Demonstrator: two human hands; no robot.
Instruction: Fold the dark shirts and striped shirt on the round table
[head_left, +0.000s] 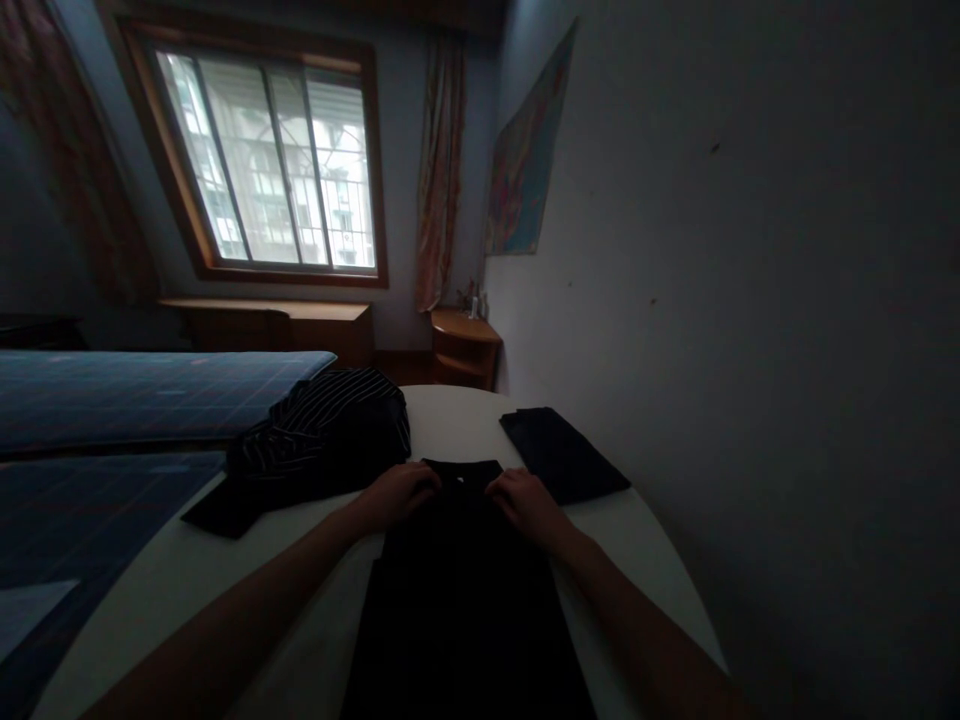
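Observation:
A long black garment (pixel 465 600) lies spread lengthwise in front of me, its narrow top edge facing away. A small pale spot, perhaps a button or label, shows near the middle of that edge. My left hand (pixel 401 492) grips its upper left corner with bent fingers. At the upper right corner, my right hand (pixel 525 500) has its fingers curled on the cloth in the same way. Dim light hides the garment's folds, and its near end runs out of view.
A round white table (pixel 450 415) carries the cloth. On its left is a heap of dark striped clothing (pixel 322 430); a folded dark garment (pixel 566 455) lies on its right. A bed with a blue plaid cover (pixel 150 395) adjoins at left, a wall (pixel 750 350) at right.

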